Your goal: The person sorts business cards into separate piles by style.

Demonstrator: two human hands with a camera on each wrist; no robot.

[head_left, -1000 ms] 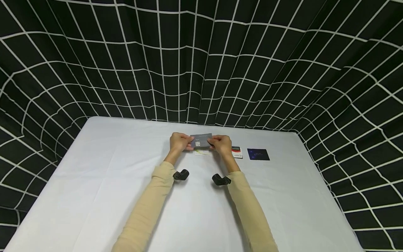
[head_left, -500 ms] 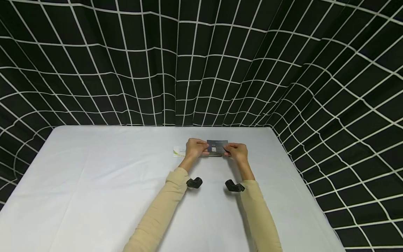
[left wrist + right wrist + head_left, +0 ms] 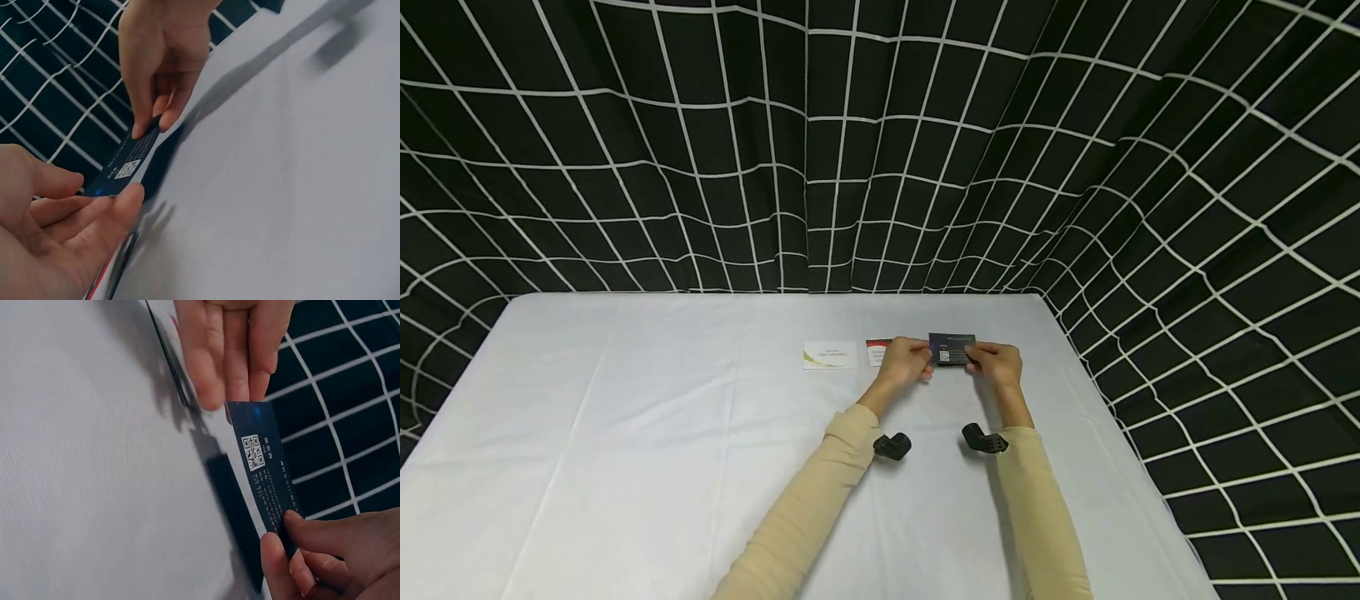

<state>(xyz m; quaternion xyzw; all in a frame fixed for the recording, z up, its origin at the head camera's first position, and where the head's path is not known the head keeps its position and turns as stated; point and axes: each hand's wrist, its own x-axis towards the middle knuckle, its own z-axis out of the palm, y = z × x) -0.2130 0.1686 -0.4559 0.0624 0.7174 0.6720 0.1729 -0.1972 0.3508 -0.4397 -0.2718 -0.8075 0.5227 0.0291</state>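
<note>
My right hand (image 3: 997, 364) pinches the right end of a dark business card (image 3: 259, 465) with a white QR code and small print. At the card's other end is my left hand (image 3: 906, 358). Its fingers (image 3: 200, 356) are extended against the edge, and its thumb lies beside the card rather than on its face. The held card is above the table. Below it, mostly covered in the head view, lies a dark blue card (image 3: 236, 515). Left of that, a red, black and white card (image 3: 877, 351) is partly hidden by my left hand.
A white card with a yellow-green curve (image 3: 830, 355) lies farther left on the white tablecloth (image 3: 647, 442). Behind the table hangs a black curtain with a white grid (image 3: 760, 167), which continues along the right side. Black wrist-worn devices (image 3: 892, 447) project inward from both sleeves.
Both hands have carried the card to the right, past the white and red cards, until it is over the dark blue card. The head view has also turned rightward.
</note>
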